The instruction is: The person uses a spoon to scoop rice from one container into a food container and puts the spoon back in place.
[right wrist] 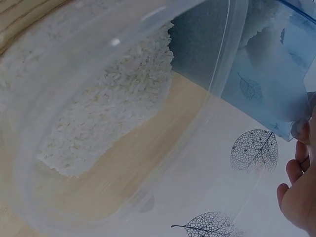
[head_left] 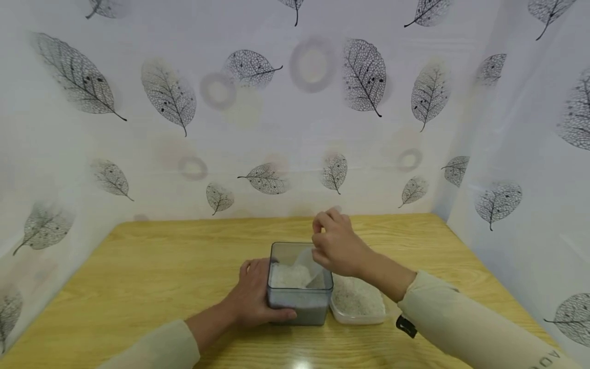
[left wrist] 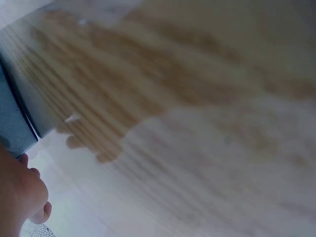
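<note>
A square, see-through grey-blue container (head_left: 299, 310) stands on the table with white rice (head_left: 288, 277) inside. My left hand (head_left: 255, 300) grips its left side, the thumb across the front wall; in the left wrist view the hand (left wrist: 24, 192) shows beside the container's wall (left wrist: 12, 113). Above the container's right rim, my right hand (head_left: 340, 248) pinches a translucent white scoop (head_left: 313, 264), whose lower end dips to the rice inside. Just right of the container is a shallow clear plastic box (head_left: 357, 319) heaped with rice (right wrist: 113, 98).
Everything stands on a wood-grain table (head_left: 161, 271). A pale curtain (head_left: 276, 128) printed with dark leaves closes off the back and both sides. A small black clip-like piece (head_left: 406, 326) shows under the right sleeve.
</note>
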Demonstrator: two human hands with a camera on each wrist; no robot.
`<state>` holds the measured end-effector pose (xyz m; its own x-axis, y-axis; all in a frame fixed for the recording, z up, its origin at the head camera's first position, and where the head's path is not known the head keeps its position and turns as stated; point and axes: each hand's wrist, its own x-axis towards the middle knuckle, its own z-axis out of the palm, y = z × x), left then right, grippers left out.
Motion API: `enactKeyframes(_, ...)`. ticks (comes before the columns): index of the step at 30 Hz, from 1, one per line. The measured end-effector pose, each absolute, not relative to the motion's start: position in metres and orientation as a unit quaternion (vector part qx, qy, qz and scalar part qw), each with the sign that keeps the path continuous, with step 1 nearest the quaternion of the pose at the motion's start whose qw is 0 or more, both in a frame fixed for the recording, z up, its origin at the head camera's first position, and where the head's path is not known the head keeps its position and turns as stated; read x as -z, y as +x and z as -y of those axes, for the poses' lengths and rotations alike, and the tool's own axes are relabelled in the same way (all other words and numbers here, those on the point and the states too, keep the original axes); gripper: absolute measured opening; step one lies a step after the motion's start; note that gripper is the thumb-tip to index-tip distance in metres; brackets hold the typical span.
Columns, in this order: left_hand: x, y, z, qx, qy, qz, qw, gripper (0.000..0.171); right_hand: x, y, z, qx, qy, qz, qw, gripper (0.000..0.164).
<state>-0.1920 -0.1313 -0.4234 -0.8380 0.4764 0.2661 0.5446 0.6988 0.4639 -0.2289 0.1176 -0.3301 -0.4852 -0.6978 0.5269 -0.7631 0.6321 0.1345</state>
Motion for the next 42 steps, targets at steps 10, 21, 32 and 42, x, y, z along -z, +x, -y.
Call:
enactKeyframes(10, 0.425, -0.194, 0.132, 0.267, -0.281, 0.92, 0.064, 0.11, 0.328, -0.224, -0.117, -0.141, 0.36, 0.895, 0.222, 0.032)
enactKeyframes(21, 0.425, -0.193, 0.131, 0.267, -0.283, 0.919, 0.071, 0.109, 0.331, -0.219, -0.119, -0.244, 0.287, 0.91, 0.174, 0.028)
enactKeyframes(32, 0.425, -0.192, 0.131, 0.266, -0.29, 0.915, 0.089, 0.106, 0.331, -0.22, -0.125, -0.331, 0.242, 0.906, 0.108, 0.026)
enactKeyframes(42, 0.424, -0.192, 0.131, 0.266, -0.285, 0.918, 0.077, 0.108, 0.321, -0.222, -0.134, -0.385, 0.221, 0.894, 0.069, 0.027)
